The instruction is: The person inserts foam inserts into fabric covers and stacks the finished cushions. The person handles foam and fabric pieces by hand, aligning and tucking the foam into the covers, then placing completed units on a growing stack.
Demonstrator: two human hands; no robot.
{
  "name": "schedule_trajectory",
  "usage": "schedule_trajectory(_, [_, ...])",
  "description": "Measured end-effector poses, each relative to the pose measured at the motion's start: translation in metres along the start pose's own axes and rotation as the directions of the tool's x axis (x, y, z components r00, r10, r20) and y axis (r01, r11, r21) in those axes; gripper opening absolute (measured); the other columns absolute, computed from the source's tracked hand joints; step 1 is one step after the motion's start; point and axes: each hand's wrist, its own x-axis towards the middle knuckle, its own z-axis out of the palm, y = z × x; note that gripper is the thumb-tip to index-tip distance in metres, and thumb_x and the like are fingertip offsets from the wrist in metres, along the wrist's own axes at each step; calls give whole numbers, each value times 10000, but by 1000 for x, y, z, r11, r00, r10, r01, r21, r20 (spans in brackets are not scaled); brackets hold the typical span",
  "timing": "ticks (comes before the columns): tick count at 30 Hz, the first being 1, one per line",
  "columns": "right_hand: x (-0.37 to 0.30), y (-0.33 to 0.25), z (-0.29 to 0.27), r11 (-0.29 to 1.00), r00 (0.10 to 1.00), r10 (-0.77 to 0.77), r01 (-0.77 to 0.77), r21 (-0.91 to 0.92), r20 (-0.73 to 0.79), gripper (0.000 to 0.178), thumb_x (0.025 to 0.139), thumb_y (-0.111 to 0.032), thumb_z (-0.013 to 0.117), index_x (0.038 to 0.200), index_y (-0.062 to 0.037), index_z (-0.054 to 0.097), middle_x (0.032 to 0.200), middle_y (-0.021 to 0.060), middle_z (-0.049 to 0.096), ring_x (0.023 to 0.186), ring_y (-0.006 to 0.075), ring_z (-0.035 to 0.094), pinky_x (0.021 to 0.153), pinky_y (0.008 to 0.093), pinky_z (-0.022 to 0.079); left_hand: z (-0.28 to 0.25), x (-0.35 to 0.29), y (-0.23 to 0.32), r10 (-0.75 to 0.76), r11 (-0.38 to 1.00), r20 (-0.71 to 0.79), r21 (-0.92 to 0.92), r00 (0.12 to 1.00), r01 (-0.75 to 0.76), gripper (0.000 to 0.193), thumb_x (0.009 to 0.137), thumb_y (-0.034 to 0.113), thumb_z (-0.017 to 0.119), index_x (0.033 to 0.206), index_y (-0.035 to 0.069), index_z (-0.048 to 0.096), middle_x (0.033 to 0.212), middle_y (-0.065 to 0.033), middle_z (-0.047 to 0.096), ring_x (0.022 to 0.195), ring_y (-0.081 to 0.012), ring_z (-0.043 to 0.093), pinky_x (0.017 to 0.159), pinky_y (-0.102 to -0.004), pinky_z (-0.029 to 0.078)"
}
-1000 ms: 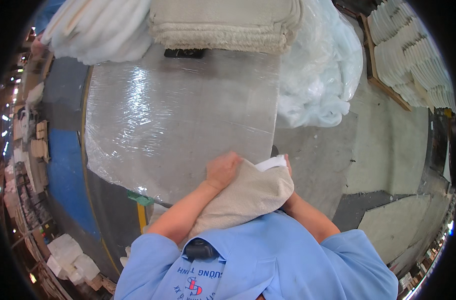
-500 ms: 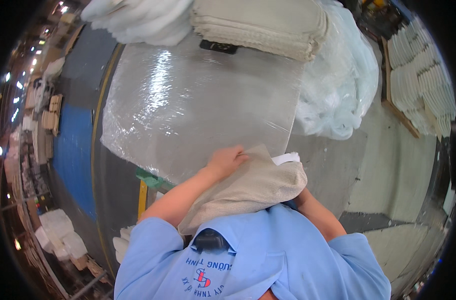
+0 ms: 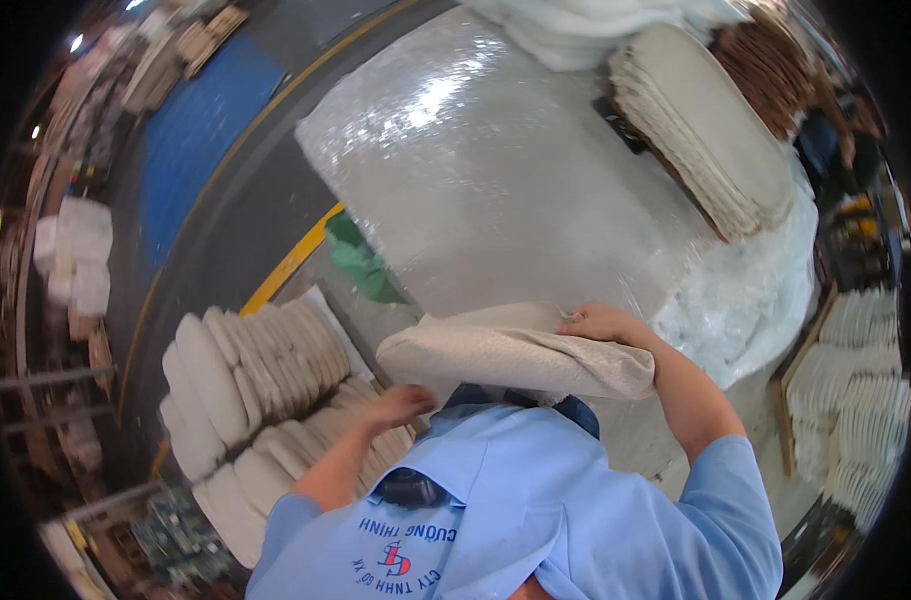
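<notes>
A beige fabric-covered cushion (image 3: 516, 352) lies crosswise before my body, at the near edge of the plastic-wrapped surface. My right hand (image 3: 611, 325) is closed on the fabric along its upper edge, toward the right end, with the forearm running behind that end. My left hand (image 3: 401, 405) is off the cushion, just below its left end. It is slightly blurred, with fingers loosely outstretched and nothing visible in them. Close by on the left stand rows of similar beige cushions (image 3: 261, 375). No white filling shows at the cushion's ends.
The wrapped surface (image 3: 516, 190) bears a pile of flat beige covers (image 3: 711, 130) and white padding (image 3: 596, 25). Brown covers (image 3: 766, 70) lie beyond, beside another person (image 3: 841, 150). Clear plastic (image 3: 746, 290) bulges at right. Stacked pale cushions (image 3: 846, 380) stand farther right.
My view and body have turned left, bringing the cushion rows into sight. My left hand has let go of the fabric and moved down left. My right hand has come up onto the cushion's top edge.
</notes>
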Motion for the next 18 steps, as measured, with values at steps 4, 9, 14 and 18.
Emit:
schedule_trajectory(4, [10, -9, 4, 979, 997, 0, -16, 201, 82, 557, 985, -450, 666, 1272, 25, 718, 1203, 252, 754, 1101, 379, 728, 938, 446, 539, 76, 38, 51, 132, 777, 14, -623, 991, -95, 430, 1020, 311, 734, 1281, -24, 662, 1172, -149, 740, 1064, -231, 705, 881, -343, 557])
schedule_trajectory(9, [14, 7, 22, 987, 976, -133, 147, 68, -175, 451, 1054, -377, 602, 1259, 11, 706, 1155, 255, 759, 1080, 393, 728, 918, 457, 535, 118, 52, 92, 129, 75, -83, -993, 988, -93, 474, 1026, 89, 698, 1448, -29, 517, 1307, -180, 681, 1165, -308, 697, 953, -466, 604])
schedule_trajectory(14, [15, 20, 53, 968, 893, -244, 250, -34, -377, 409, 1065, -359, 592, 1171, 27, 677, 1063, 322, 710, 1057, 515, 672, 877, 551, 515, 147, 39, 86, 212, 234, -410, -860, 887, -454, 614, 961, 108, 768, 1497, -12, 494, 1409, -180, 620, 1267, -309, 628, 1084, -446, 531])
schedule_trajectory(18, [7, 13, 59, 947, 831, -319, 300, -116, -457, 387, 1080, -363, 572, 1053, 16, 644, 952, 316, 687, 963, 540, 651, 793, 575, 489, 162, 43, 88, 70, 97, -443, -889, 894, -448, 710, 934, 141, 793, 1547, 15, 456, 1503, -148, 559, 1379, -305, 545, 1161, -443, 456])
